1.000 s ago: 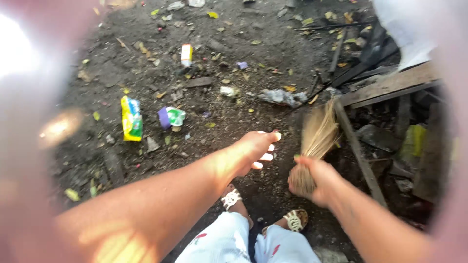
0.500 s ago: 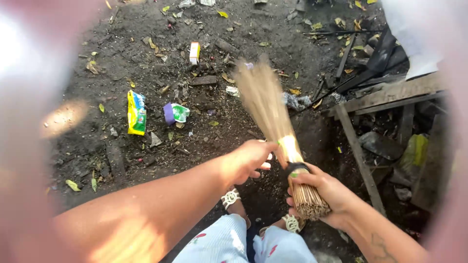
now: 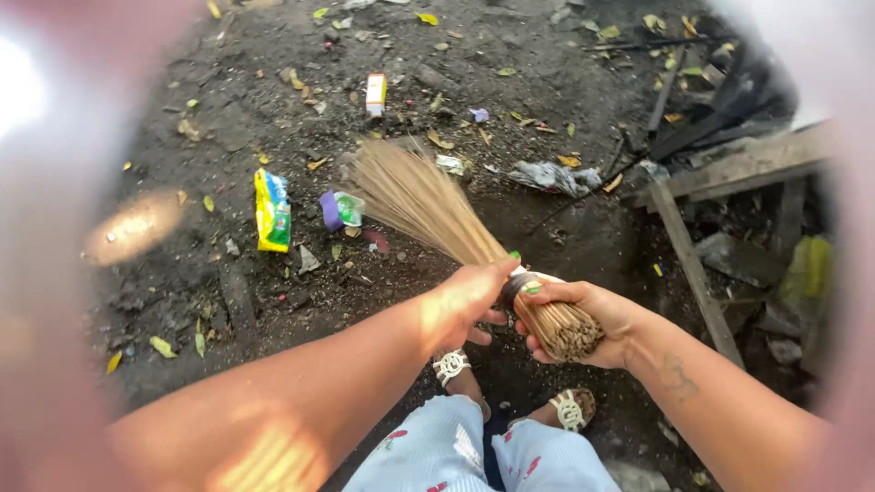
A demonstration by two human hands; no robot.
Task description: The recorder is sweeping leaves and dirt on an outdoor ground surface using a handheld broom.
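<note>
A stick broom (image 3: 428, 205) of thin brown bristles points up and to the left over dark dirt ground. My right hand (image 3: 583, 314) is closed around its bundled butt end. My left hand (image 3: 469, 296) grips the broom just ahead of the dark band that ties the sticks. The fanned tip lies near a purple and green wrapper (image 3: 339, 210). My sandalled feet (image 3: 510, 387) and pale trousers show below the hands.
Litter dots the dirt: a yellow and green packet (image 3: 271, 210), a small orange and white carton (image 3: 375, 94), grey rags (image 3: 552, 176), dry leaves. Weathered planks (image 3: 729, 169) and dark debris are stacked at the right.
The broom swung from the right, by the planks, over to the left. My left hand, free a second ago, now grips the broom beside my right hand.
</note>
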